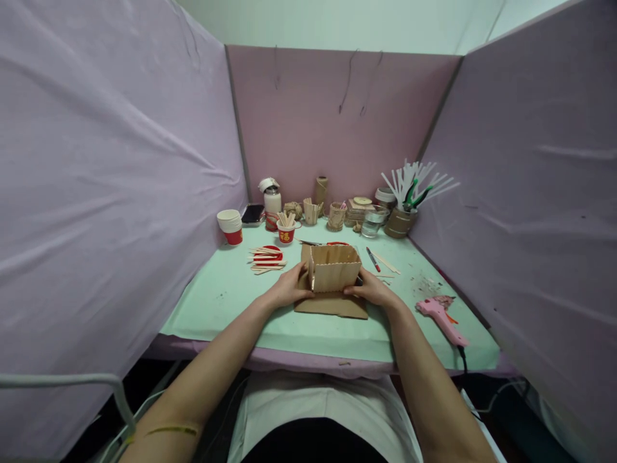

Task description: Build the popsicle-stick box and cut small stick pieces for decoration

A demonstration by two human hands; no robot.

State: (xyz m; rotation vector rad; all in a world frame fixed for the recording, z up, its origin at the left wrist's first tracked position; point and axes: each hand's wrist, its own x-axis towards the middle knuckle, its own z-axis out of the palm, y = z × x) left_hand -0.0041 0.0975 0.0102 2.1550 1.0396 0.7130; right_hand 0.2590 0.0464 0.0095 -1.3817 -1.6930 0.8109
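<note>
A small open-topped box of wooden craft sticks stands on a piece of brown cardboard at the middle of the table. My left hand grips its left end, thumb toward the lower front edge. On the opposite end my right hand holds the box, with its thumb along the bottom front corner. The fingers behind the box are partly hidden. Red-handled scissors lie just behind it. Loose craft sticks rest on a red disc to the left.
A pink glue gun with a cord lies at right. A marker is near the box. Paper cups, a stick-filled red cup, a glass of water and a pot of white glue sticks stand along the back.
</note>
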